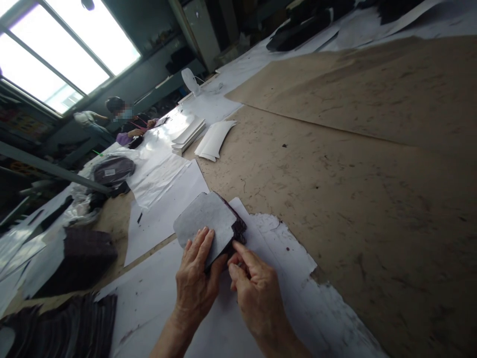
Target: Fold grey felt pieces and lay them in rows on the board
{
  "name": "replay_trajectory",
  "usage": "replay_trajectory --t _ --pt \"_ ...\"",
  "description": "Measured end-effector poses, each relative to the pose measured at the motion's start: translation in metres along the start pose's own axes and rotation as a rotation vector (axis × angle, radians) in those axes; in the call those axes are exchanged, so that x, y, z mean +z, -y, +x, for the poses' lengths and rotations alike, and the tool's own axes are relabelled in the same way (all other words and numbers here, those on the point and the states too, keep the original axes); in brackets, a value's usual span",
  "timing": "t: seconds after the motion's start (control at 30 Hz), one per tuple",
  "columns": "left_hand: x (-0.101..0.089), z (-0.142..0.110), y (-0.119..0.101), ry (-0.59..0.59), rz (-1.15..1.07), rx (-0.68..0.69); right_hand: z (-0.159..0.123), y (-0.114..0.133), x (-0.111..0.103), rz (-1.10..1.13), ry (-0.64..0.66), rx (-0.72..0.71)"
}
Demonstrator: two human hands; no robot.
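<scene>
A small stack of dark fabric pieces [238,229] lies on white paper [283,258] at the near edge of the table, topped by a grey shaped pattern piece [204,219]. My left hand [196,278] lies on the grey piece with its fingers stretched flat, pressing it down. My right hand [253,293] is beside it on the right, thumb and forefinger pinched at the stack's near right edge.
Brown board [354,164] covers the table to the right and beyond. Stacks of white cut pieces [212,141] lie farther back. Dark fabric piles [78,258] and a bagged bundle [112,171] sit at the left. Another person [126,124] works at the far left end.
</scene>
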State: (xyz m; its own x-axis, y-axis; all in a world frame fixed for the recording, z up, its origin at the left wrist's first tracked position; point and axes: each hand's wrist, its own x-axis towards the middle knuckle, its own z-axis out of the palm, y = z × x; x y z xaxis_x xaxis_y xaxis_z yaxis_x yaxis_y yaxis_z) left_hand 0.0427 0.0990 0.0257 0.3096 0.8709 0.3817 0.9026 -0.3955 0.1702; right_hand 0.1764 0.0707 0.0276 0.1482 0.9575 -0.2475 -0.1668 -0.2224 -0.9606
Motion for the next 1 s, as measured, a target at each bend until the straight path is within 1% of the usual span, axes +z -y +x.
replay_trajectory --t 0.1,0.23,0.3,0.43,0.53,0.63,0.73,0.83,0.93,0.97,1.0 --pt "0.000 0.000 0.000 0.002 0.001 -0.015 0.001 -0.002 -0.002 -0.060 -0.014 -0.031" --pt "-0.001 0.001 0.000 0.005 -0.012 -0.029 0.009 -0.005 -0.008 -0.035 -0.082 -0.022" --pt "-0.002 0.001 0.000 0.010 -0.018 -0.032 0.013 -0.005 -0.009 0.043 -0.093 0.014" --pt "-0.002 0.001 -0.001 0.013 -0.012 -0.030 0.019 -0.004 -0.008 0.208 -0.067 0.145" --pt "-0.002 0.001 0.000 0.013 -0.008 -0.033 0.020 -0.004 -0.007 0.236 -0.056 0.190" --pt "-0.002 0.000 0.000 0.024 -0.010 -0.045 0.022 -0.003 -0.010 0.216 -0.042 0.193" --pt "-0.001 -0.001 0.000 0.027 -0.015 -0.050 0.023 -0.002 -0.013 0.125 -0.051 0.108" --pt "-0.002 0.000 -0.001 0.027 -0.027 -0.050 0.021 -0.004 -0.013 -0.053 -0.052 -0.075" --pt "-0.003 0.000 -0.001 0.033 -0.030 -0.051 0.015 -0.006 -0.007 -0.241 -0.006 -0.269" --pt "-0.003 0.000 -0.001 0.033 -0.029 -0.052 0.012 -0.004 -0.004 -0.273 0.002 -0.305" --pt "-0.004 0.000 0.000 0.035 -0.031 -0.052 0.010 -0.002 -0.001 -0.271 0.002 -0.307"
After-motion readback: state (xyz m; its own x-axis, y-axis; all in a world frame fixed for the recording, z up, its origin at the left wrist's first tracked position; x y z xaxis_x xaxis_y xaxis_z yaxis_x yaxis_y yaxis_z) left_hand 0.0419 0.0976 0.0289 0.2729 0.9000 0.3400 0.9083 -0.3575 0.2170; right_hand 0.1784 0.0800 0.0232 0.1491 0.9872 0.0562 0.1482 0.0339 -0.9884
